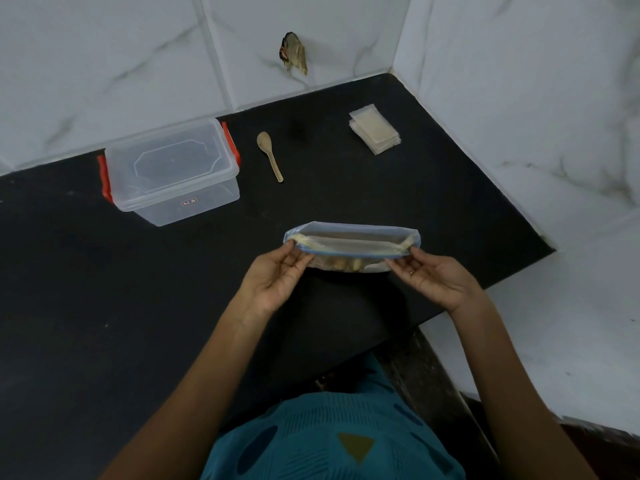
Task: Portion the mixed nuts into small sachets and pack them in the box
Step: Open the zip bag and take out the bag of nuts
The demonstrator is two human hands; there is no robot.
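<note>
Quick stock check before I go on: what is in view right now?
zip bag: one, clear with blue top, mouth open, nuts inside, held above the counter
box: one, clear, red latches, lid on, back left
spoon: one, wooden, right of the box
sachets: one stack, translucent, back right
counter: one, black
wall tiles: white marbled, behind and right
left hand: pinches the bag's left end
right hand: pinches the bag's right end

Dim, soft, even light; the black countertop (pixel 104 306) swallows detail, white wall tiles (pixel 104 64) look greyish, and wide-angle bending curves the edges
</note>
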